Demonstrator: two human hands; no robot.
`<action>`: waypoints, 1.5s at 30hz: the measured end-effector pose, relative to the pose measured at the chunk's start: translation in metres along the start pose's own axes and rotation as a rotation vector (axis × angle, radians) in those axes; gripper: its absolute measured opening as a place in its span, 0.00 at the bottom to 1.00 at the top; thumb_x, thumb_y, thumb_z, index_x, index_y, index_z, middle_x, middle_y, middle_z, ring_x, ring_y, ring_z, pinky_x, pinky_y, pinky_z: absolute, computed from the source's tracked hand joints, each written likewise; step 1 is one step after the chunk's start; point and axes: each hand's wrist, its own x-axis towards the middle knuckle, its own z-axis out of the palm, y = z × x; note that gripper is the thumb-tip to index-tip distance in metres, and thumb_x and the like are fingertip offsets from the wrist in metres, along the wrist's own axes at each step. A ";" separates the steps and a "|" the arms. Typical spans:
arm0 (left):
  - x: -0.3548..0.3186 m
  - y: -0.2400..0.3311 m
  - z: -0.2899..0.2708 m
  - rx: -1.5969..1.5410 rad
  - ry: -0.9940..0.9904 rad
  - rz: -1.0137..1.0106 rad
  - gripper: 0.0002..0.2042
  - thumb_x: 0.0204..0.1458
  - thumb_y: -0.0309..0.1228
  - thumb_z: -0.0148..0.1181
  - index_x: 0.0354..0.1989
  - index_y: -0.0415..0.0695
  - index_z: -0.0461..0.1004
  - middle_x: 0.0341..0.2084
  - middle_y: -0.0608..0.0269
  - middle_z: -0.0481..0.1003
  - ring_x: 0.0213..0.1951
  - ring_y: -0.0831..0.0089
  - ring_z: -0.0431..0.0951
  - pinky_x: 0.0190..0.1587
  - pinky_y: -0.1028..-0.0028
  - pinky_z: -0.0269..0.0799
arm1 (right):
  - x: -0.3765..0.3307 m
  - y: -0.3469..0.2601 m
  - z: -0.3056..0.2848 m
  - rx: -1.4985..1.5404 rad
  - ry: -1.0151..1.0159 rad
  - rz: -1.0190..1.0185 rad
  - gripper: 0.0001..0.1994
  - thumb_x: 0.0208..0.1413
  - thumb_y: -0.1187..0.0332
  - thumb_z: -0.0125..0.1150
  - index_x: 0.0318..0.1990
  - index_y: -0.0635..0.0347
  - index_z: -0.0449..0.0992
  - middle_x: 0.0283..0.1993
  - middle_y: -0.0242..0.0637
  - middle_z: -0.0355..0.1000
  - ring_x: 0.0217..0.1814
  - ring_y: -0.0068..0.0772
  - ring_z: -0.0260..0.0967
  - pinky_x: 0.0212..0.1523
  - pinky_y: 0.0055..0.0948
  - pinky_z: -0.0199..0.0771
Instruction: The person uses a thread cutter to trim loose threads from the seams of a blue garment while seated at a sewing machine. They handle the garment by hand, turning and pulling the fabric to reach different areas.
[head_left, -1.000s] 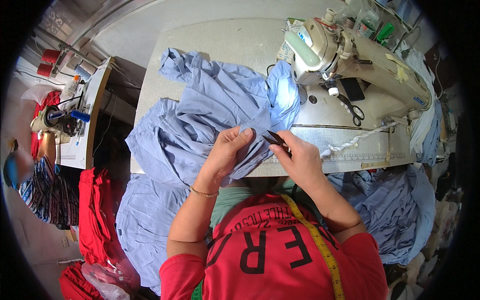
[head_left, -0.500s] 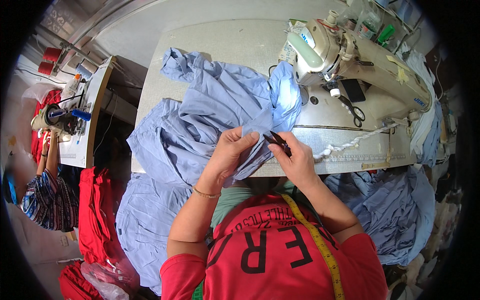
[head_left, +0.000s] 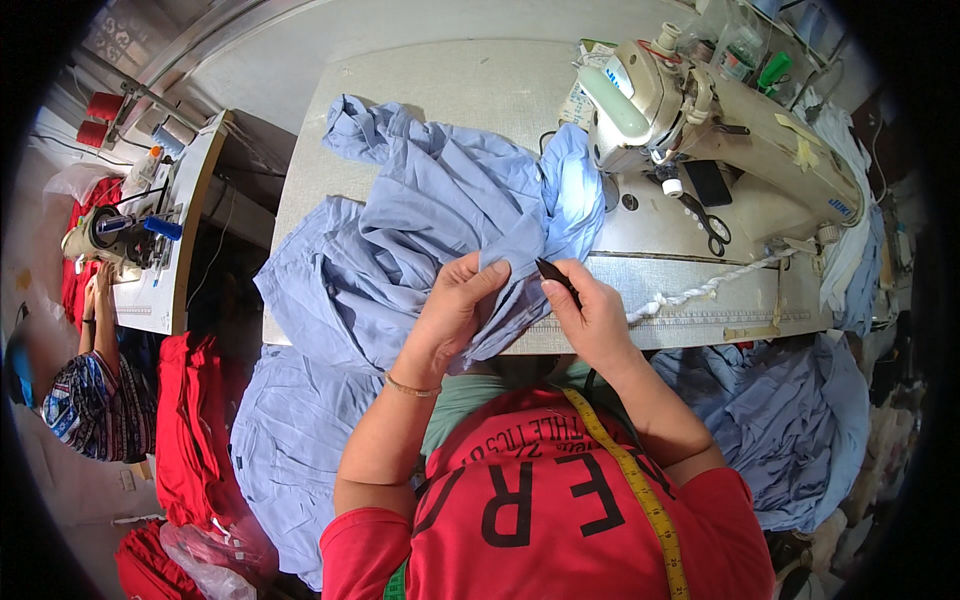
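Note:
A light blue garment (head_left: 430,200) lies crumpled across the front of the sewing table, one edge hanging toward my lap. My left hand (head_left: 455,308) pinches a fold of it between thumb and fingers. Just to the right, my right hand (head_left: 592,312) is closed around small black thread snips (head_left: 556,275). Their tip points up and left, close to the pinched cloth; I cannot tell whether it touches. The fingers beneath the cloth are hidden.
A sewing machine (head_left: 720,130) stands at the right of the table, with black scissors (head_left: 712,228) on its bed. A twisted white cord (head_left: 690,295) lies along the front. Blue fabric (head_left: 770,430) is heaped at lower right. A co-worker (head_left: 95,390) sits at another machine on the left.
The blades of the snips were apart and now look closed together. My right hand has tilted slightly, while my left keeps its pinch. The co-worker's hands have shifted a little.

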 end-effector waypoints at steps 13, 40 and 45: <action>0.001 -0.001 -0.006 -0.036 -0.056 0.003 0.11 0.57 0.27 0.51 0.45 0.34 0.71 0.40 0.59 0.75 0.40 0.75 0.75 0.47 0.76 0.69 | 0.003 -0.004 -0.010 -0.117 -0.049 -0.035 0.12 0.54 0.63 0.57 0.42 0.59 0.69 0.25 0.46 0.71 0.28 0.51 0.70 0.26 0.40 0.67; 0.003 -0.002 -0.001 -0.034 -0.027 0.029 0.10 0.55 0.27 0.54 0.43 0.35 0.71 0.41 0.58 0.75 0.44 0.73 0.74 0.50 0.74 0.68 | 0.009 -0.027 -0.022 -0.453 -0.085 -0.111 0.09 0.53 0.64 0.55 0.36 0.58 0.66 0.26 0.41 0.70 0.25 0.47 0.69 0.25 0.41 0.67; 0.002 -0.003 -0.002 -0.025 -0.027 0.028 0.11 0.55 0.27 0.53 0.44 0.35 0.71 0.41 0.58 0.75 0.43 0.73 0.74 0.50 0.74 0.68 | 0.009 -0.029 -0.022 -0.540 -0.082 -0.119 0.09 0.52 0.64 0.55 0.36 0.58 0.66 0.26 0.40 0.70 0.24 0.47 0.69 0.26 0.41 0.67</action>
